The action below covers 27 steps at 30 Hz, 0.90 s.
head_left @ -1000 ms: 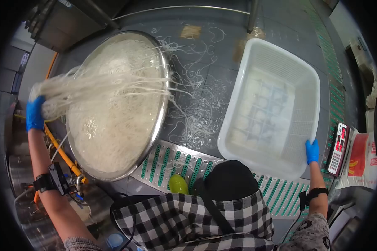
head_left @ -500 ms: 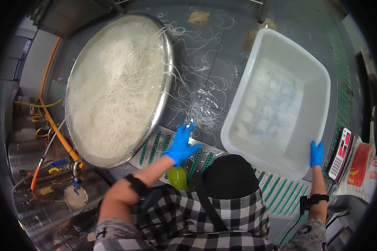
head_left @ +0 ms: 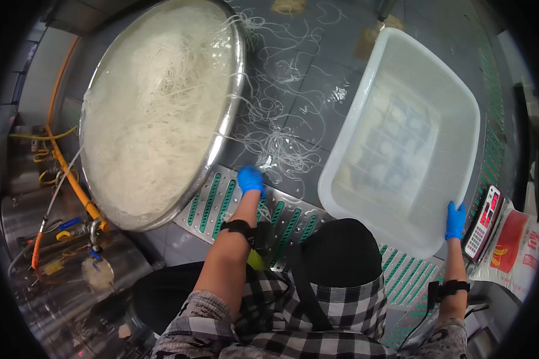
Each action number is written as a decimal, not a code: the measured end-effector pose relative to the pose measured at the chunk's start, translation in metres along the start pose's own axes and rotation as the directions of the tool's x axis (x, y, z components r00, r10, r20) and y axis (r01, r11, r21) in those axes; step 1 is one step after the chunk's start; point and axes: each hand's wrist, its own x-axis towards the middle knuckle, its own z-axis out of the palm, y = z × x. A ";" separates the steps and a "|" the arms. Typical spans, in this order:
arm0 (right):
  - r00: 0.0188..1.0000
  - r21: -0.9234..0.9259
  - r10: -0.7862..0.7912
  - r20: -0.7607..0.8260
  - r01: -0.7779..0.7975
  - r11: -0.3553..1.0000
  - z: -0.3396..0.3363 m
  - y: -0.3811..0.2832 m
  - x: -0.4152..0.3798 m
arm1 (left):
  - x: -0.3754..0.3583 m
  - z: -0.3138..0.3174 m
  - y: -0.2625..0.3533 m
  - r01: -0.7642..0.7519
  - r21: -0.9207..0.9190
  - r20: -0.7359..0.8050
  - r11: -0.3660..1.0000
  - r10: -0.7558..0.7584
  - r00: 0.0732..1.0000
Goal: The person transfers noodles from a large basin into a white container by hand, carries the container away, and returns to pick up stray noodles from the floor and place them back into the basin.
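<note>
My left hand (head_left: 251, 179), in a blue glove, is closed above the metal drain grate, its fingers mostly hidden from above. Pale strands hang beside its wrist and seem to come from the hand. Just ahead, loose white noodles (head_left: 287, 152) lie tangled on the wet floor. To the left stands a large round metal basin (head_left: 228, 122) filled with cloudy water and noodles. My right hand (head_left: 455, 221), also gloved in blue, grips the near right rim of a big white plastic basket (head_left: 395, 230). Only a little moisture shows inside the basket.
A digital scale (head_left: 484, 222) and a printed white and red bag (head_left: 512, 245) are close by my right hand. Orange pipe (head_left: 75, 179) and steel equipment line the left side. The slotted drain grate (head_left: 287, 224) crosses the floor in front of me.
My left hand has moved left and slightly up, and its spread fingers have closed. My right hand stays on the basket rim. The view has shifted a little.
</note>
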 end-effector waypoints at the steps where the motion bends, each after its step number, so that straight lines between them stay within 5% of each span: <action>1: 1.000 0.005 -0.009 0.002 0.009 1.000 -0.001 0.000 -0.001 | 0.006 0.008 0.011 -0.075 -0.208 -0.017 0.975 0.073 0.997; 2: 1.000 0.001 -0.008 0.000 0.008 1.000 -0.001 -0.001 -0.001 | 0.010 0.008 0.024 -0.146 -0.405 -0.049 0.902 0.138 0.989; 4: 0.999 -0.007 -0.038 -0.005 0.038 0.999 -0.001 -0.003 0.000 | 0.010 -0.010 0.048 -0.338 -0.069 -0.338 0.939 0.297 0.893; 5: 0.999 -0.008 -0.040 -0.006 0.040 0.999 -0.001 -0.005 0.000 | 0.016 -0.024 0.058 -0.337 -0.070 -0.339 0.939 0.296 0.893; 7: 0.999 0.005 -0.026 -0.042 0.026 1.000 -0.001 -0.011 -0.003 | 0.036 -0.042 0.065 0.249 0.059 -0.223 0.967 -0.230 0.947; 8: 0.999 0.002 -0.023 -0.044 0.023 1.000 -0.001 -0.013 -0.004 | 0.049 -0.043 0.064 0.246 0.059 -0.219 0.967 -0.228 0.949; 10: 0.999 -0.031 -0.025 -0.040 0.024 0.999 -0.003 -0.016 -0.006 | 0.064 -0.044 0.060 0.267 -0.291 0.179 0.919 -0.222 0.958; 11: 0.999 -0.036 -0.020 -0.040 0.019 0.999 -0.003 -0.017 -0.008 | 0.055 -0.042 0.070 0.268 -0.288 0.186 0.919 -0.221 0.957; 13: 0.998 0.009 -0.022 -0.058 0.022 1.000 -0.002 -0.020 -0.009 | 0.031 -0.027 0.108 -0.056 0.135 0.148 0.989 0.035 0.988; 16: 0.998 -0.180 -0.023 -0.065 0.011 0.984 -0.002 -0.018 -0.007 | 0.001 0.005 0.112 -0.209 0.206 0.046 0.956 0.204 0.978; 18: 0.997 -0.127 -0.026 -0.076 0.017 0.992 0.000 -0.017 -0.008 | 0.006 0.037 0.084 -0.316 -0.104 0.081 0.943 0.324 0.942; 21: 0.996 -0.046 -0.028 -0.079 0.024 0.999 0.003 -0.018 -0.008 | 0.012 0.017 0.076 -0.369 -0.108 0.304 0.923 0.384 0.872; 23: 0.997 -0.028 -0.021 -0.072 0.019 0.999 0.002 -0.015 -0.010 | -0.001 -0.040 0.099 -0.364 -0.134 0.318 0.922 0.388 0.865; 25: 0.997 0.000 -0.018 -0.071 0.018 1.000 0.004 -0.006 -0.005 | -0.009 -0.109 0.127 0.115 -0.522 0.603 0.845 0.271 0.750; 27: 0.997 0.015 -0.026 -0.070 0.028 1.000 0.004 -0.006 -0.005 | -0.009 -0.183 0.135 0.083 -0.628 0.553 0.774 0.369 0.747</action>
